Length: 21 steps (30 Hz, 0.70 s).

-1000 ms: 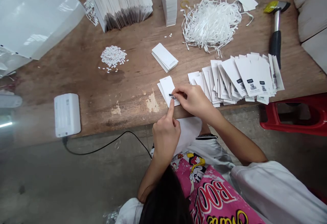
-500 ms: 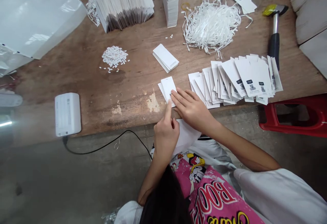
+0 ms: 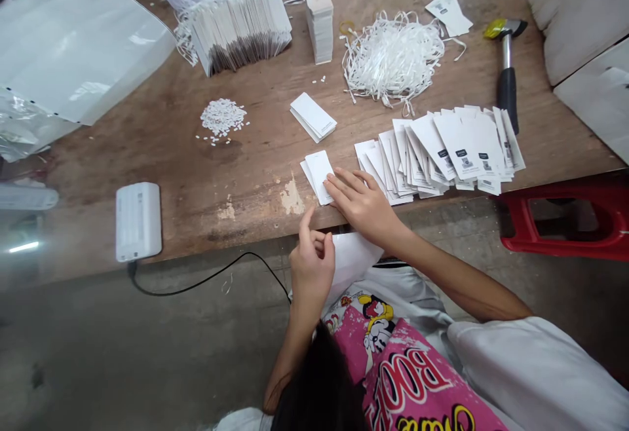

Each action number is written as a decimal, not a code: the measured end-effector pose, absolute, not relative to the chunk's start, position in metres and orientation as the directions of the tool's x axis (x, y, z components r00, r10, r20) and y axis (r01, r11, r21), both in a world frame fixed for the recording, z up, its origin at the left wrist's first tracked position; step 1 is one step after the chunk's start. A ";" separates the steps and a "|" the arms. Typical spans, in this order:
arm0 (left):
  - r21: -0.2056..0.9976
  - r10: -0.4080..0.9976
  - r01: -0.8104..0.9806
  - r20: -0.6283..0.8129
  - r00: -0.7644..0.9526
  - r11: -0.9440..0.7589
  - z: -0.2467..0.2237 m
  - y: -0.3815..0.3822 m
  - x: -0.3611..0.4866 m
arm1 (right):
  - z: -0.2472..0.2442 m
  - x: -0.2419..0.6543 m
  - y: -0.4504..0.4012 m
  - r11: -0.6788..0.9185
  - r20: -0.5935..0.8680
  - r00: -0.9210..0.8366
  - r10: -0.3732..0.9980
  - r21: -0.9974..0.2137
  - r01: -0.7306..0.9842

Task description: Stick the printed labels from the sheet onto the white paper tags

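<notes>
Near the table's front edge, two or more white cards (image 3: 318, 172) overlap each other. My right hand (image 3: 361, 203) lies with fingers spread, its fingertips on the lower right part of the top card. Below the cards, off the table edge, is my left hand (image 3: 312, 257), its index finger raised and the other fingers curled; whether something is between them is too small to tell. A few white cards (image 3: 313, 116) lie stacked just above. To the right, a fanned row of printed cards (image 3: 462, 143) spreads beside my right hand.
Behind are strung tags (image 3: 240, 28), a tall card stack (image 3: 320, 25), white strings (image 3: 393, 57) and loose cards (image 3: 449, 14). A hammer (image 3: 507, 77) lies right; small white pieces (image 3: 222, 116) and a white power bank (image 3: 139, 221) with a cable lie left. A red stool (image 3: 565, 221) stands below.
My left hand has drawn back from the card toward the body, its index finger off it. My right hand stays at the cards. The whole view has shifted slightly.
</notes>
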<state>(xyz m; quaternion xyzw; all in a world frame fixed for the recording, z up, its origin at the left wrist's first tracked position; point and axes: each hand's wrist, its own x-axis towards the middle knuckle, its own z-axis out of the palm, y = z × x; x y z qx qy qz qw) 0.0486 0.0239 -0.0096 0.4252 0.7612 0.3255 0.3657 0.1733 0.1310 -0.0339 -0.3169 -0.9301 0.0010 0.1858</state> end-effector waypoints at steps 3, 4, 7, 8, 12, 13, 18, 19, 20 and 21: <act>0.839 0.886 0.354 -0.283 -0.367 0.414 -0.013 0.020 0.040 | -0.032 0.177 0.132 0.817 0.407 -0.716 0.568 -0.173 0.550; 0.849 0.885 0.329 -0.289 -0.365 0.413 -0.015 0.018 0.038 | -0.031 0.178 0.132 0.822 0.414 -0.715 0.563 -0.196 0.534; 0.869 0.878 0.266 -0.311 -0.363 0.417 -0.019 0.014 0.032 | -0.024 0.181 0.133 0.838 0.426 -0.724 0.542 -0.204 0.507; 0.871 0.875 0.254 -0.316 -0.367 0.421 -0.019 0.012 0.031 | -0.022 0.182 0.133 0.840 0.433 -0.723 0.538 -0.197 0.506; 0.868 0.862 0.231 -0.336 -0.380 0.440 -0.020 0.006 0.029 | -0.015 0.189 0.132 0.810 0.521 -0.629 0.577 -0.268 0.522; 0.867 0.860 0.228 -0.340 -0.379 0.443 -0.020 0.004 0.028 | -0.012 0.192 0.131 0.804 0.568 -0.583 0.581 -0.290 0.518; 0.867 0.860 0.220 -0.350 -0.373 0.448 -0.015 -0.004 0.025 | 0.012 0.230 0.119 0.782 0.818 -0.320 0.478 -0.231 0.578; 0.864 0.858 0.222 -0.353 -0.372 0.452 -0.015 -0.005 0.024 | 0.017 0.243 0.118 0.738 0.839 -0.254 0.481 -0.232 0.633; 0.861 0.857 0.225 -0.358 -0.370 0.456 -0.014 -0.006 0.023 | 0.021 0.257 0.119 0.682 0.850 -0.181 0.494 -0.250 0.687; 0.859 0.858 0.227 -0.360 -0.367 0.458 -0.014 -0.007 0.022 | 0.023 0.271 0.120 0.624 0.849 -0.113 0.517 -0.283 0.728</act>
